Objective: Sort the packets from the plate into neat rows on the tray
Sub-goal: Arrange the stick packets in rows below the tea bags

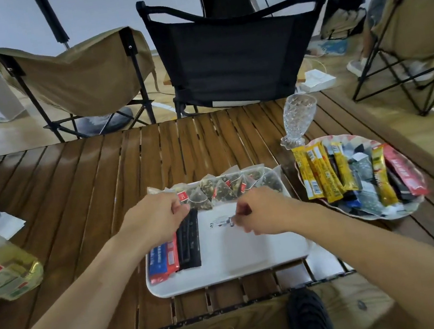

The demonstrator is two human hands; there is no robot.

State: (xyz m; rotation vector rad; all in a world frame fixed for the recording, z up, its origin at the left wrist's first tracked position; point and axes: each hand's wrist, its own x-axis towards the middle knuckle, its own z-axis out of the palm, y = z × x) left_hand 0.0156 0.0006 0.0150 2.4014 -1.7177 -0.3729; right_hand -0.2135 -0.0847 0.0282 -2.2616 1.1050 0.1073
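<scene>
Packet print is too blurred to read. The white rectangular tray (253, 250) under both hands holds clear pyramid tea bags (225, 188) and red, blue and black stick packets (188, 241); the patterned plate (399, 215), right of the right hand (261, 213), holds yellow and red sachets (323, 172). The left hand (155, 217) and the right hand both have their fingers curled in a pinch, but what they grip cannot be told.

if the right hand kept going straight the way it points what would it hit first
The right hand points left across the tray. It would probably meet the black packet first, whose far end lies under the left hand. The right hand's height over the tray is unclear.
</scene>
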